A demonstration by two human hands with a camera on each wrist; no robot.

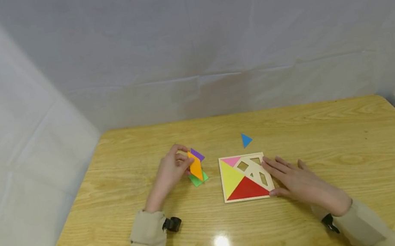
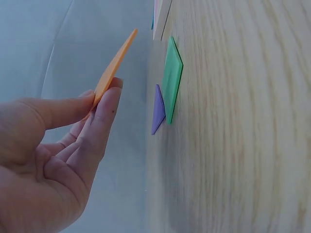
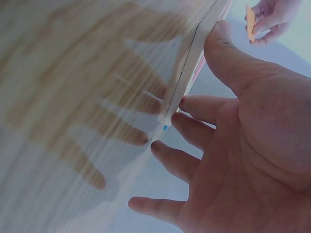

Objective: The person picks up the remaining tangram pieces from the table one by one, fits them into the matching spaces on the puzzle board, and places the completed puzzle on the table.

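Note:
My left hand (image 1: 169, 172) pinches an orange parallelogram tangram piece (image 1: 195, 166) between thumb and fingers, raised off the table in the left wrist view. Beneath and beside it lie a green piece (image 2: 173, 80) and a purple triangle (image 2: 158, 110). To the right sits the wooden tangram board (image 1: 222, 179), with a pink piece (image 1: 231, 161), a yellow triangle (image 1: 231, 178) and a red triangle (image 1: 247, 188) in it and several bare recesses. My right hand (image 1: 296, 181) touches the board's right edge, thumb and fingers extended.
A blue triangle (image 1: 246, 140) lies on the wooden table (image 1: 342, 146) behind the board. Pale sheeting (image 1: 188, 46) hangs beyond the far edge and along the sides.

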